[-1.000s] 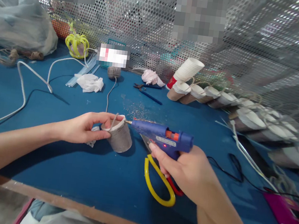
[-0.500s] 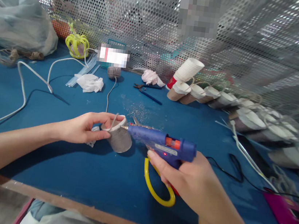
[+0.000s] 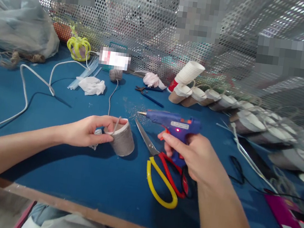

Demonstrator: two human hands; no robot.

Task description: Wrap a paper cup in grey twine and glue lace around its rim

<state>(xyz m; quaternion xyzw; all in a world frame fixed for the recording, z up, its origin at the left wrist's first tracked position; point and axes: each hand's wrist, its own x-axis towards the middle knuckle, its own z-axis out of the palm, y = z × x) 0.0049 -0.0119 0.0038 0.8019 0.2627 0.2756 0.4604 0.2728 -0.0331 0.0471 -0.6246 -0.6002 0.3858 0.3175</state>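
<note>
My left hand pinches the rim of a grey cord-wrapped paper cup that leans toward me on the table. A grey cord runs from the cup back to a small ball of cord. My right hand grips a blue hot glue gun, its nozzle pointing left, apart from the cup. A red light glows on the gun's side. Under the gun lie scissors with one yellow and one red handle, blades parted slightly.
Pliers and crumpled white tissue lie farther back. Rows of wrapped cups with handles stand at the right, near stacked white cups. A perforated metal screen rises behind. A purple power strip sits at the right.
My right hand has drawn the glue gun up and away from the cup's rim, uncovering the scissors. The left hand and cup stay almost in place.
</note>
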